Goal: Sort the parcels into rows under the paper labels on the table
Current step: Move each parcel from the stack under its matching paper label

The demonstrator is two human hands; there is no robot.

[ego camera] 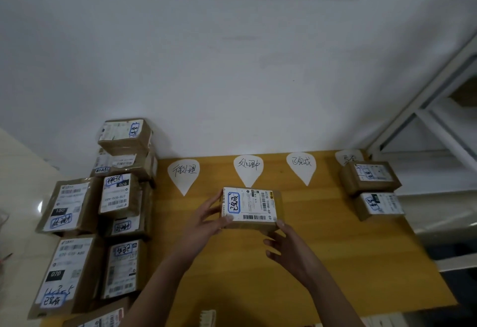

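Parcel (249, 208) held just below the second paper label (248, 169), left hand (206, 221) and right hand (286, 246) curled round its ends; stacked parcels (118, 195) crowd the left, two sorted parcels (369, 177) far right.

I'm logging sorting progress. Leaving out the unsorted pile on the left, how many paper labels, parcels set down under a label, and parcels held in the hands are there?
Paper labels: 4
Parcels set down under the far-right label: 2
Parcel held by left hand and right hand: 1
Total: 7
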